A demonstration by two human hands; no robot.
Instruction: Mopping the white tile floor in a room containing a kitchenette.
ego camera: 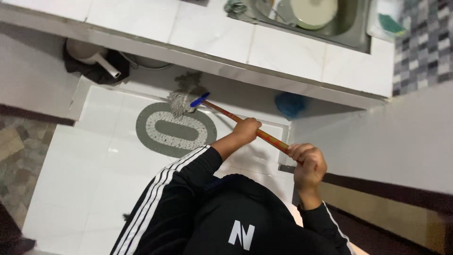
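White tiled counter [207, 35] along the top edge, steel sink [351, 28] set into it with a round pale plate [314, 12] inside. Green scrub sponge [390, 23] just right of the sink. Oval grey-green floor mat [155, 137] on white floor tiles [85, 174]. Blue bag [290, 105] under the counter edge. Pale jug with a spout [92, 54] in the recess at left.

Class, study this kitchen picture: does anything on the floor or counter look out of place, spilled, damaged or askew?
Nothing stands out. Both hands, left hand and right hand, grip the orange-handled string mop, whose head rests at the edge of the oval green-and-white mat, which lies flat on the white tiled floor. No spill shows.
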